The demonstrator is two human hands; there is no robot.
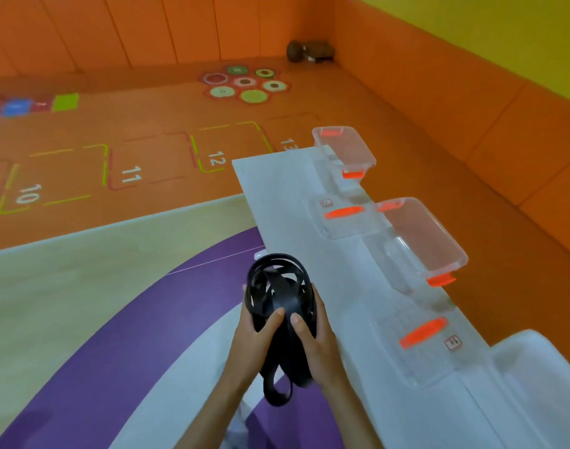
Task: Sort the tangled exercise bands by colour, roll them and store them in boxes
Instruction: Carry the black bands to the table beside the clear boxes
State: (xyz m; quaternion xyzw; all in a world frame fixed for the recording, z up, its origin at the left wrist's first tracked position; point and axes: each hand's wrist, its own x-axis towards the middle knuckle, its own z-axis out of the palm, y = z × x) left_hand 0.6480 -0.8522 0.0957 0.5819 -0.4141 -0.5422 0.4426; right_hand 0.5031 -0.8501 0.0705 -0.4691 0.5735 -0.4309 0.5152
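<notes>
The long white surface (pixel 296 202) ran away along the right side, over the orange padded floor (pixel 147 131) and a purple-and-grey mat (pixel 121 335). At its near end stood a large white plastic tub (pixel 536 367), its inside out of view. Two clear rectangular plastic boxes with orange latches, the near one (pixel 419 244) and the far one (pixel 345 145), sat open along the surface's right edge, the orange floor showing through their walls. Beside each lay a flat clear lid with an orange clip, one near (pixel 416 361) and one far (pixel 338 228), each carrying a small sticker too small to read. White floor numerals read 10, 11, 12 and 13. A tangled bundle of black flat exercise bands (pixel 278 296) was held above the mat, just left of the surface, grasped between the left grip (pixel 256 335) and right grip (pixel 314 341), thumbs pressed on its front and loops hanging below.
</notes>
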